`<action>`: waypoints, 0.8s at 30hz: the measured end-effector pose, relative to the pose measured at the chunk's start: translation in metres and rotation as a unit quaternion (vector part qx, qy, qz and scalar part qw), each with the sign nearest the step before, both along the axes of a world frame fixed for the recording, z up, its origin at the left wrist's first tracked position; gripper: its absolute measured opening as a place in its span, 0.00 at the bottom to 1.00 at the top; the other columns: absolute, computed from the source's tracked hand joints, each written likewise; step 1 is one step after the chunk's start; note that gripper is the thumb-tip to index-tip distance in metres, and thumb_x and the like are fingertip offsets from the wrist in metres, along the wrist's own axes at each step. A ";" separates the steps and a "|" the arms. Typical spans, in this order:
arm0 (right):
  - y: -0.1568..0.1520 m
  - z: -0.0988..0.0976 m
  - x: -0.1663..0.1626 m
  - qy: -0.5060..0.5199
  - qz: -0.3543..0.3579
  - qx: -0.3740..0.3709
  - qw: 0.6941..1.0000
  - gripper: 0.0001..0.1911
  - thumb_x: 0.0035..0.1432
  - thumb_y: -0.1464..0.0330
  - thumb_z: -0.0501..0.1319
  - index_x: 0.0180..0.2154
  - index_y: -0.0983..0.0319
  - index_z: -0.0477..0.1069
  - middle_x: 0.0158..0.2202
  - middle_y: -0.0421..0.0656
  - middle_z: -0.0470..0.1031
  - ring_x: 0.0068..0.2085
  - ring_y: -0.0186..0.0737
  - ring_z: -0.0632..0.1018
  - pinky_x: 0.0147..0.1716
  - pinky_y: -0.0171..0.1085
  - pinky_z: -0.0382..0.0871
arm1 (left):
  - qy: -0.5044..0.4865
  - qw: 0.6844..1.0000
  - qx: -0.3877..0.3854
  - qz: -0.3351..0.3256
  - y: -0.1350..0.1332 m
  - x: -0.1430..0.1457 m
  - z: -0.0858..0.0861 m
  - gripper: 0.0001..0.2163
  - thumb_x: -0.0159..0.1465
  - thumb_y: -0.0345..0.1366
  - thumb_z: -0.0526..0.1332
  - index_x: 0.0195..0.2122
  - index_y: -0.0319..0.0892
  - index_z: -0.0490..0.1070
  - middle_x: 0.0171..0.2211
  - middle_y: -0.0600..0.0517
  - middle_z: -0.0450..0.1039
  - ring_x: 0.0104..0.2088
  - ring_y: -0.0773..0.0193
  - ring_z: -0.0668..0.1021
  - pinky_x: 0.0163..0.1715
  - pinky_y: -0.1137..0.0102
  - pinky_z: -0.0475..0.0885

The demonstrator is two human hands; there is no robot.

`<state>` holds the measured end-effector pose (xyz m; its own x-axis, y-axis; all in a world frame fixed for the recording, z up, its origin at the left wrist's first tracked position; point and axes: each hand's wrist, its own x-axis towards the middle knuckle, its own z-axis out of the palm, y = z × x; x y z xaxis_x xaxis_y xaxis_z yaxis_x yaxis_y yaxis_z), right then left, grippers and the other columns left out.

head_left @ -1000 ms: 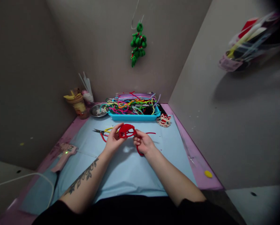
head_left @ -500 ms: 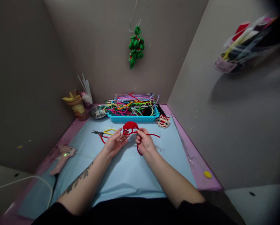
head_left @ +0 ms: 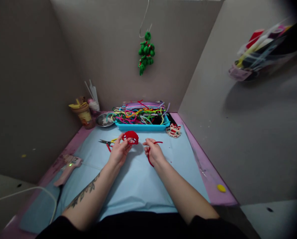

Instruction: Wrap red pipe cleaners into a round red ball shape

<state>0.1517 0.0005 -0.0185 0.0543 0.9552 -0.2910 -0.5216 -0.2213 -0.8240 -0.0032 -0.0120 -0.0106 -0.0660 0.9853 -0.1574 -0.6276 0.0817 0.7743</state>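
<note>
At the bottom of three grey panels, a pink table (head_left: pixel 214 194), with a light blue cloth (head_left: pixel 143 189) spread over most of its surface. Along the far edge, a bright blue tray (head_left: pixel 142 127) heaped with fuzzy stems (head_left: pixel 138 116) in many colours. By the left edge, a pink glue gun (head_left: pixel 68 170), with a green light showing on its side. Over the middle of the surface, somewhat towards the far edge, two bare hands, well clear of the cloth's near edge. Left hand (head_left: pixel 119 151): partly closed, thumb and fingers pinching a domed red fuzzy piece (head_left: pixel 130 136) with openings along its lower side, held up in front of the tray. Right hand (head_left: pixel 154 152): fingers curled in, thumb towards the index finger, a thin red stem (head_left: pixel 148 158) caught in the grip with both ends sticking out; a gap between this hand and the red piece. At the far left corner, a brown-and-yellow cup (head_left: pixel 84 114), and right of it a shallow metal bowl (head_left: pixel 105 125). Just beside the left hand, yellow-and-red-handled scissors (head_left: pixel 111 143), partly hidden. Near the far right corner, a red-and-cream face-shaped piece (head_left: pixel 173 131). On the right edge, a small yellow disc (head_left: pixel 221 188).
</note>
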 end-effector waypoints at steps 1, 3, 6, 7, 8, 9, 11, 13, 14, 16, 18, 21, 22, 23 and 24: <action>0.002 -0.001 0.002 0.006 0.008 -0.013 1.000 0.16 0.44 0.61 0.66 0.32 0.60 0.63 0.23 0.34 0.70 0.15 0.24 0.64 0.12 0.26 0.49 | 0.012 1.000 0.011 0.005 0.000 0.000 0.001 0.30 0.53 0.30 0.68 0.55 0.46 0.59 0.35 0.51 0.78 0.33 0.67 0.79 0.35 0.74 0.73; 0.003 -0.002 0.003 0.019 0.042 -0.036 0.998 0.14 0.45 0.63 0.65 0.32 0.61 0.64 0.22 0.35 0.70 0.15 0.24 0.64 0.12 0.26 0.48 | 0.017 0.999 0.028 0.006 -0.001 0.000 0.001 0.32 0.52 0.29 0.69 0.57 0.46 0.58 0.34 0.51 0.78 0.33 0.66 0.80 0.34 0.74 0.73; 0.000 -0.004 0.000 0.053 0.127 -0.076 0.987 0.11 0.48 0.66 0.64 0.33 0.63 0.66 0.21 0.36 0.70 0.15 0.24 0.64 0.11 0.25 0.46 | -0.030 0.999 0.029 -0.003 -0.001 -0.001 0.000 0.30 0.53 0.29 0.68 0.56 0.46 0.59 0.35 0.53 0.77 0.32 0.67 0.80 0.33 0.74 0.74; -0.002 -0.005 -0.003 0.077 0.161 -0.088 0.980 0.10 0.50 0.66 0.64 0.33 0.64 0.67 0.22 0.37 0.70 0.15 0.24 0.64 0.11 0.25 0.47 | -0.050 0.998 0.025 -0.006 -0.001 -0.001 -0.001 0.28 0.55 0.28 0.67 0.56 0.46 0.59 0.35 0.54 0.77 0.32 0.68 0.80 0.33 0.75 0.74; -0.004 -0.005 -0.006 0.107 0.190 -0.095 0.971 0.10 0.51 0.66 0.63 0.34 0.64 0.68 0.22 0.38 0.71 0.16 0.24 0.64 0.11 0.25 0.47 | -0.067 0.997 0.020 -0.010 0.000 -0.001 -0.002 0.27 0.56 0.28 0.66 0.55 0.46 0.60 0.35 0.54 0.77 0.32 0.69 0.80 0.33 0.75 0.74; -0.006 -0.004 -0.008 0.140 0.211 -0.096 0.963 0.10 0.52 0.66 0.63 0.34 0.65 0.69 0.23 0.39 0.71 0.16 0.24 0.64 0.11 0.24 0.47 | -0.081 0.996 0.014 -0.017 0.000 -0.001 -0.002 0.25 0.57 0.27 0.65 0.54 0.46 0.61 0.35 0.55 0.77 0.32 0.69 0.80 0.33 0.75 0.74; -0.009 -0.002 -0.013 0.205 0.220 -0.091 0.949 0.09 0.54 0.66 0.63 0.34 0.65 0.69 0.23 0.39 0.71 0.16 0.23 0.63 0.12 0.24 0.48 | -0.096 0.995 0.004 -0.037 0.000 0.000 -0.003 0.22 0.58 0.27 0.63 0.53 0.46 0.61 0.35 0.55 0.77 0.32 0.70 0.80 0.33 0.75 0.75; -0.009 0.001 -0.015 0.244 0.193 -0.089 0.946 0.07 0.54 0.68 0.63 0.32 0.65 0.69 0.22 0.37 0.70 0.16 0.23 0.62 0.12 0.24 0.48 | -0.098 0.994 -0.003 -0.056 -0.002 0.003 -0.002 0.21 0.59 0.26 0.62 0.53 0.46 0.62 0.35 0.55 0.76 0.32 0.69 0.80 0.33 0.75 0.75; -0.008 0.001 -0.016 0.253 0.178 -0.090 0.947 0.06 0.54 0.69 0.64 0.30 0.64 0.68 0.21 0.37 0.70 0.16 0.22 0.61 0.12 0.24 0.48 | -0.097 0.993 -0.004 -0.062 -0.003 0.005 -0.001 0.21 0.59 0.26 0.62 0.53 0.46 0.62 0.35 0.54 0.76 0.32 0.69 0.80 0.33 0.75 0.75; -0.007 0.002 -0.015 0.257 0.149 -0.087 0.951 0.07 0.53 0.71 0.64 0.28 0.64 0.66 0.19 0.35 0.68 0.16 0.22 0.61 0.12 0.23 0.47 | -0.093 0.993 -0.002 -0.069 -0.005 0.008 0.000 0.21 0.59 0.26 0.62 0.53 0.45 0.61 0.36 0.53 0.76 0.33 0.69 0.80 0.34 0.75 0.75; -0.006 0.001 -0.014 0.257 0.123 -0.073 0.956 0.08 0.52 0.71 0.65 0.27 0.63 0.65 0.19 0.35 0.67 0.16 0.22 0.60 0.12 0.23 0.47 | -0.082 0.994 0.002 -0.066 -0.006 0.010 0.000 0.23 0.58 0.24 0.62 0.54 0.44 0.60 0.38 0.51 0.76 0.32 0.69 0.80 0.36 0.74 0.75; -0.007 -0.001 -0.014 0.252 0.099 -0.055 0.961 0.10 0.49 0.71 0.67 0.27 0.63 0.65 0.19 0.34 0.67 0.16 0.22 0.61 0.11 0.23 0.48 | -0.060 0.997 0.001 -0.043 -0.004 0.010 -0.002 0.27 0.58 0.22 0.61 0.56 0.43 0.55 0.38 0.50 0.76 0.33 0.69 0.80 0.35 0.76 0.75; -0.007 -0.001 -0.015 0.249 0.098 -0.052 0.962 0.11 0.48 0.71 0.68 0.27 0.63 0.65 0.20 0.34 0.67 0.17 0.23 0.61 0.12 0.23 0.48 | -0.055 0.998 -0.003 -0.034 -0.003 0.009 -0.003 0.27 0.58 0.21 0.60 0.57 0.43 0.55 0.36 0.50 0.76 0.33 0.70 0.80 0.34 0.77 0.75; -0.008 -0.001 -0.015 0.246 0.099 -0.049 0.963 0.11 0.47 0.71 0.68 0.27 0.63 0.65 0.20 0.34 0.67 0.17 0.23 0.61 0.12 0.23 0.48 | -0.053 0.998 -0.008 -0.026 -0.002 0.009 -0.005 0.27 0.59 0.21 0.60 0.57 0.44 0.54 0.34 0.51 0.76 0.32 0.70 0.80 0.33 0.78 0.74; -0.009 -0.002 -0.016 0.243 0.103 -0.045 0.963 0.11 0.46 0.70 0.69 0.27 0.62 0.65 0.20 0.34 0.67 0.17 0.23 0.61 0.12 0.24 0.48 | -0.052 0.998 -0.013 -0.021 -0.001 0.009 -0.006 0.26 0.59 0.21 0.59 0.57 0.44 0.55 0.33 0.52 0.75 0.31 0.71 0.79 0.32 0.79 0.74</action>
